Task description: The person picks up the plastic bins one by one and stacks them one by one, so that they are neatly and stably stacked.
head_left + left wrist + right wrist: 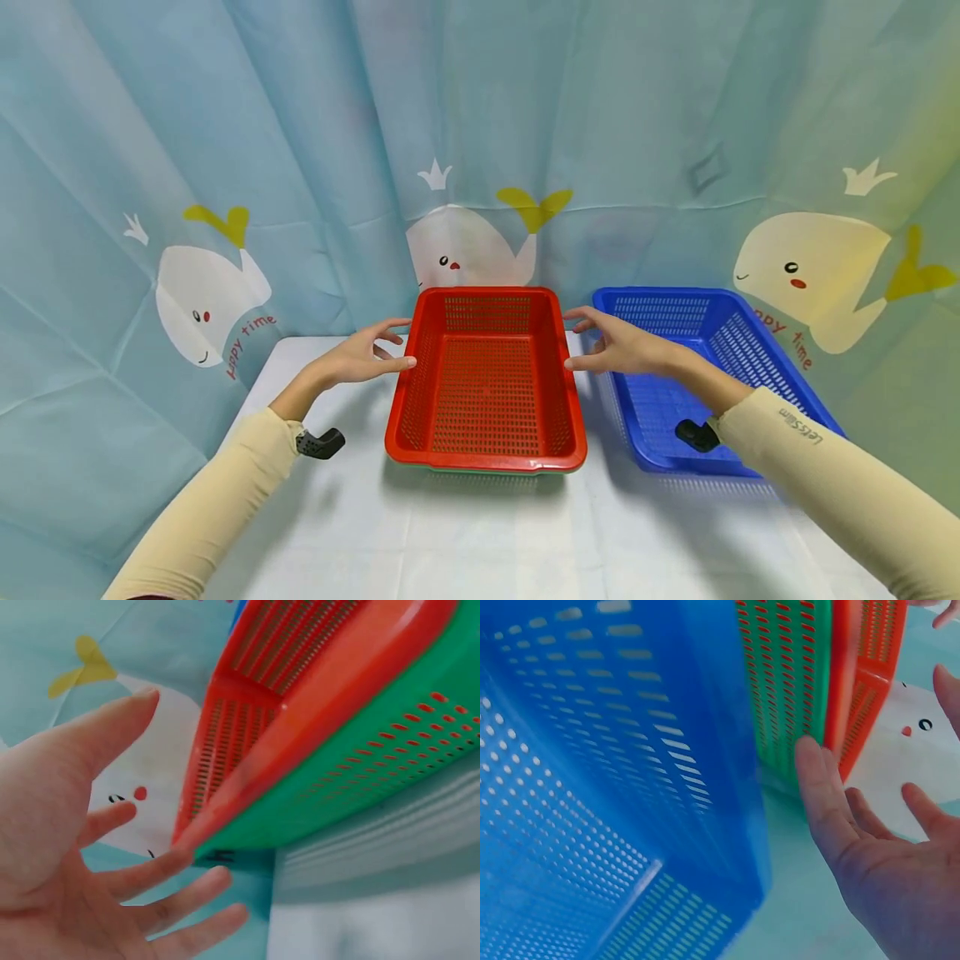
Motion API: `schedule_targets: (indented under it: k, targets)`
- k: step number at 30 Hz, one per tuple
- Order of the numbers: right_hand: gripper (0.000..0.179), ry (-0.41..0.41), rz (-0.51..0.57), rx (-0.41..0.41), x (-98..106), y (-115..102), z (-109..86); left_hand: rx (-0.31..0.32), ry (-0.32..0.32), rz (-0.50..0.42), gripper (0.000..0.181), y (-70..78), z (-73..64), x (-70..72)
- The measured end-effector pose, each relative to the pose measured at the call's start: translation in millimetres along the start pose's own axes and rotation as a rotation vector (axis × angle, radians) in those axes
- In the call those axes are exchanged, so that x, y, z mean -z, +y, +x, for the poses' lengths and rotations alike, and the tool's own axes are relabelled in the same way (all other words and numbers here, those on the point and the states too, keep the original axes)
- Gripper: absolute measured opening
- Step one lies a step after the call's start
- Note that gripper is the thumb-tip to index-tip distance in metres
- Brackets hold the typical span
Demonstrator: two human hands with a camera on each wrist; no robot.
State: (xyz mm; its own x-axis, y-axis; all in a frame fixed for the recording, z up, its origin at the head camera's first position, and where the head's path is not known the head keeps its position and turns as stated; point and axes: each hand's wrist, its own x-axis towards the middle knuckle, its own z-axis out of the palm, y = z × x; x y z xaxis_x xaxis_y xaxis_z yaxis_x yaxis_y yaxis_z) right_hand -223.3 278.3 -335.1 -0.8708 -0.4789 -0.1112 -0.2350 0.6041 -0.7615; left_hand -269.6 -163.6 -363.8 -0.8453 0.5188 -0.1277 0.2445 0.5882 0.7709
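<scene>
A red plastic basket with slotted walls stands in the middle of the table, nested inside a green basket whose side shows in both wrist views. My left hand is at the red basket's left rim, thumb and fingers spread apart and relaxed. On the opposite side, my right hand has its fingertips right at the right rim, its fingers loosely extended. Neither hand is curled round the rim. In the right wrist view, the fingertips overlap the green basket's side. The red basket holds nothing.
A blue plastic basket stands on the right, partly under my right forearm. The white-covered table extends in front of the baskets. Behind it hangs a light blue curtain printed with whales. Black wrist mounts stick out from both sleeves.
</scene>
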Motion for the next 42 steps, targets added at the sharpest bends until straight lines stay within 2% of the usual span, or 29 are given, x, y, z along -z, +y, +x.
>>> schedule_targets:
  k: [6,13,19,23,30,42]
  targets:
    - [0.081,0.109,-0.122,0.073,11,-9,-2.3,-0.090,0.140,0.046,0.084,15.7,9.4,0.4]
    - [0.082,0.201,-0.208,0.143,26,-23,-7.1,-0.198,0.304,0.086,0.083,46.8,24.4,-7.1]
    - [0.084,0.314,-0.250,0.179,38,-27,-10.1,-0.263,0.398,0.108,0.081,72.7,38.6,-15.2]
    - [0.082,0.358,-0.257,0.178,46,-26,-13.2,-0.292,0.398,0.107,0.081,84.9,48.9,-21.2]
    - [0.081,0.386,-0.263,0.156,56,-21,-23.8,-0.307,0.368,0.084,0.081,100.6,64.6,-36.2]
    - [0.085,0.434,-0.309,0.110,81,2,-52.0,-0.339,0.313,0.005,0.079,131.7,87.9,-73.2]
